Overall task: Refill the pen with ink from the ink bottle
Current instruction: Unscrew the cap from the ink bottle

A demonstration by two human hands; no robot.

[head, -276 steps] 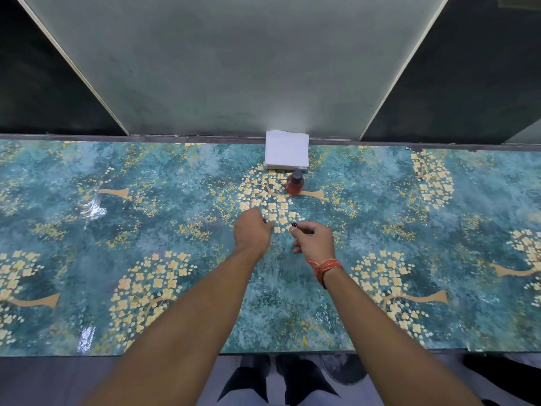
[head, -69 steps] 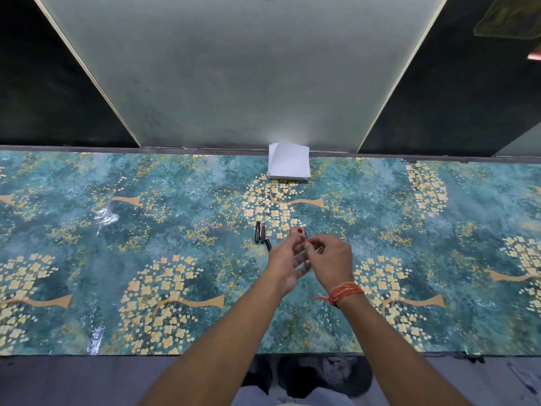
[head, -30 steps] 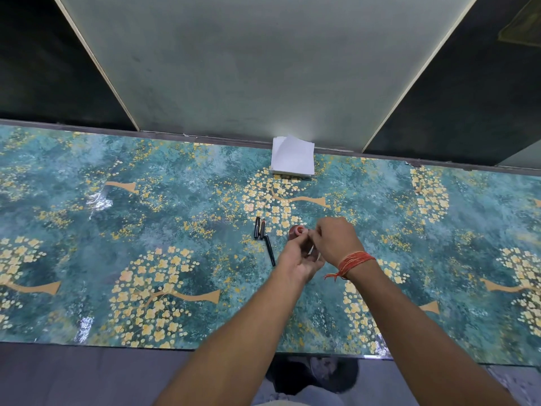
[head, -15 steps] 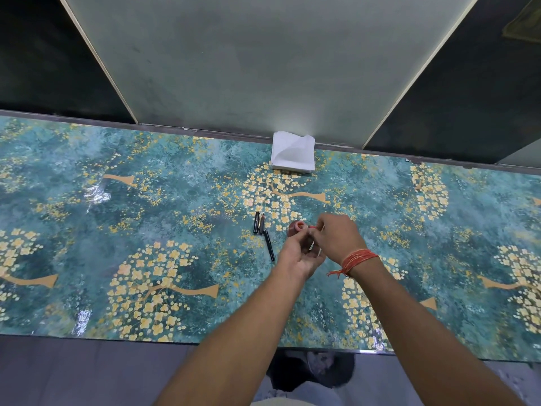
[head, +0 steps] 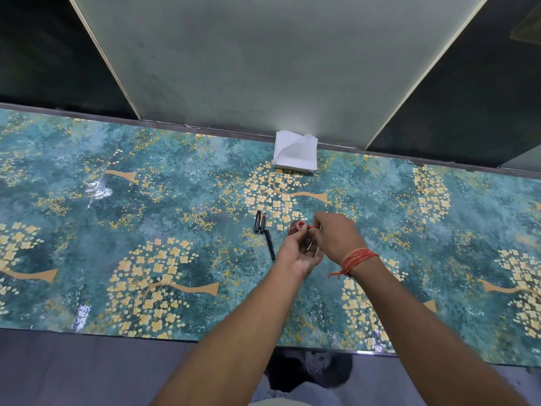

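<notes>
Glossy teal tabletop [head: 123,218] w/ printed yellow-blossom trees and tan trunks runs across the whole view; glare patches show on its left side. Behind it stands a pale grey-green wall panel [head: 263,68] w/ cream edge strips, dark panels either side. Below the near table edge is grey floor, w/ dark shoes just visible.

At the back, touching the wall panel, sits a stack of white folded paper tissues [head: 295,155], top sheet's corner lifted. Mid-table, just left of the hands, lie pen parts: two short black pieces [head: 259,221] side by side, roughly parallel, one w/ a reddish tip, and a longer slim black pen barrel [head: 270,244] lying at a slant just below them, near the left hand but apart from it.

Small red-brown ink bottle [head: 298,227] w/ open round mouth is at table centre, between the two hands; its base is hidden. Left hand [head: 295,253] curls round the bottle from the near side, fingers wrapped on its lower part. Right hand [head: 336,235], w/ orange thread band at the wrist [head: 355,259], pinches a small red item right at the bottle mouth; too small to tell what it is. Both forearms cover the table's near-centre area.
</notes>
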